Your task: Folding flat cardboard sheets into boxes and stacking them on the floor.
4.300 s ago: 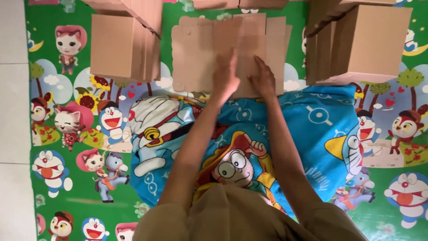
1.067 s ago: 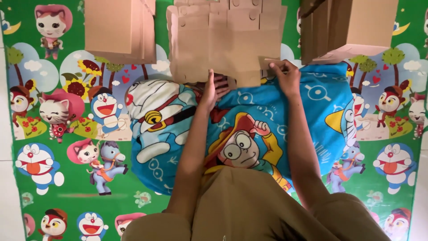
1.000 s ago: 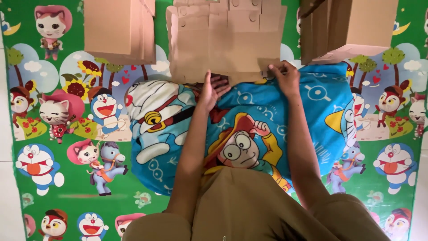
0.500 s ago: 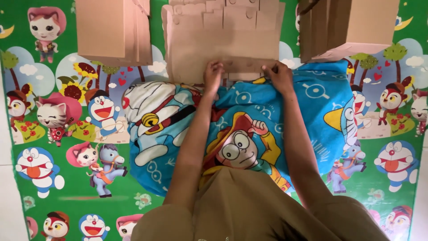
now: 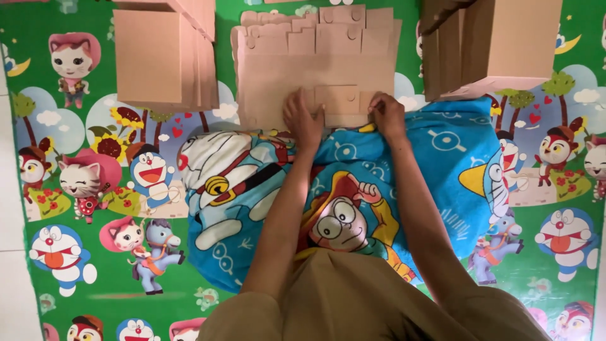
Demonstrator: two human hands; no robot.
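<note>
A stack of flat brown cardboard box blanks [image 5: 315,60] lies at the far edge of a blue cartoon-print cloth [image 5: 353,189]. My left hand [image 5: 302,117] presses fingers down on the near edge of the top blank. My right hand [image 5: 386,113] grips the same near edge by a small flap [image 5: 341,100], fingers curled on it. Both forearms reach forward over the cloth.
A stack of folded cardboard boxes [image 5: 167,53] stands at the far left, another stack [image 5: 499,44] at the far right. A green cartoon-print mat [image 5: 82,189] covers the floor. White floor tile [image 5: 9,265] shows along the left edge.
Both hands have shifted forward onto the near edge of the top blank. The view has tilted slightly, bringing the cardboard stack nearer.
</note>
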